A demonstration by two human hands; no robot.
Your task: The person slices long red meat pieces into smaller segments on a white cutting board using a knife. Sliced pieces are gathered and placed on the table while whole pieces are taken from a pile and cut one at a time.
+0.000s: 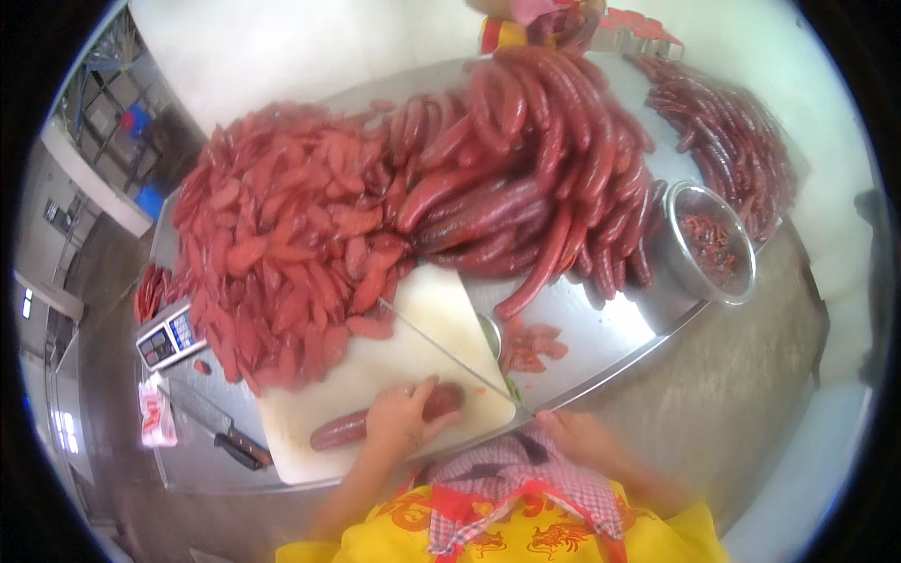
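Note:
My left hand [402, 418] is closed over a thick dark-red sausage [340, 430] lying on the white cutting board [296, 413]. Both ends of the sausage stick out past my fingers. At the table's near edge, my right hand [577, 439] grips a long knife [450, 352], whose handle is mostly hidden in my fist. Its thin blade slants up and left across the board, apart from the sausage. The tip reaches the edge of a large heap of oval sausage slices [282, 225].
Whole sausages [563, 141] are piled beyond the board, with thinner ones [723, 131] at far right. A metal pot [709, 242] holds small red pieces. At left are a scale [169, 338] and knives [211, 413]. Another person [544, 19] stands across the metal table [601, 352].

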